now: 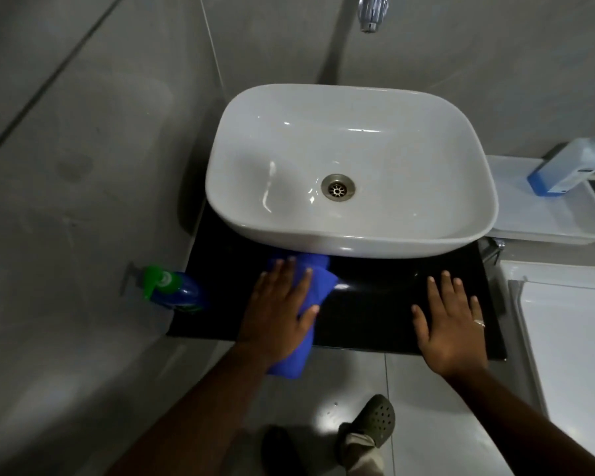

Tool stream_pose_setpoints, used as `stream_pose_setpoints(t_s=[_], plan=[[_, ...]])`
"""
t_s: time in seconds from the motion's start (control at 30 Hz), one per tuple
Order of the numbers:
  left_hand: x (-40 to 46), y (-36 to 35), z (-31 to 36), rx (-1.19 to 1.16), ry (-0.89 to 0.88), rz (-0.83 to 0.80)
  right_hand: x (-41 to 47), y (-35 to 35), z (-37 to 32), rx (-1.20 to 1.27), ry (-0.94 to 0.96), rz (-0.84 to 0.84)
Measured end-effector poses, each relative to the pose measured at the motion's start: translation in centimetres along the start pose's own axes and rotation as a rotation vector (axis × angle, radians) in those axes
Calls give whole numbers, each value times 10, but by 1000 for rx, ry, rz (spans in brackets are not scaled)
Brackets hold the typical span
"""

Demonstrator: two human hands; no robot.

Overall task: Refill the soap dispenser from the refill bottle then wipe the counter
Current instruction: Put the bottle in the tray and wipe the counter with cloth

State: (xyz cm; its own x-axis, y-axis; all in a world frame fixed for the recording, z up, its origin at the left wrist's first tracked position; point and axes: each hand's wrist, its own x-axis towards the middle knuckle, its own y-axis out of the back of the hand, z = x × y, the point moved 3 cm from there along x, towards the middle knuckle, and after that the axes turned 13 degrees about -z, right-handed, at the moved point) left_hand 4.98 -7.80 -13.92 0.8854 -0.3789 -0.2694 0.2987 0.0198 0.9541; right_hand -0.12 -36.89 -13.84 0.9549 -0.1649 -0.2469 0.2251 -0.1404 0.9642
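While the left hand (282,314) presses flat on the blue cloth (310,286), sweep it across the black counter (375,304); right hand (450,324), flat and empty, braces.

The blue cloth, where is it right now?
The blue cloth lies on the black counter, left of centre in the head view, just in front of the white basin, pressed under the flat left hand.

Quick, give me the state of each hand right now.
Left hand: open, fingers straight, pressing the blue cloth flat on the black counter.
Right hand: open, palm flat on the counter, holding nothing.
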Motion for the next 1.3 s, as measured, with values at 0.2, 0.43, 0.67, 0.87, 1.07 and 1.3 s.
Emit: stream_pose_setpoints(t_s=[0.2,0.43,0.67,0.87,1.07,1.3], plan=[[4,6,7,-125,401,50,-3,7,-5,12,-14,-8],[29,-1,111,-100,122,-42,-2,6,-5,0,-27,-39],[2,14,53,-230,81,101,-10,23,-39,260,-18,0],[-15,-2,19,-70,125,94,-7,2,-169,106,247,-57],[-13,-6,16,-55,105,115,-4,1,-75,-78,229,-58],[-11,-6,17,-87,139,67,8,16,37,74,-259,-17]])
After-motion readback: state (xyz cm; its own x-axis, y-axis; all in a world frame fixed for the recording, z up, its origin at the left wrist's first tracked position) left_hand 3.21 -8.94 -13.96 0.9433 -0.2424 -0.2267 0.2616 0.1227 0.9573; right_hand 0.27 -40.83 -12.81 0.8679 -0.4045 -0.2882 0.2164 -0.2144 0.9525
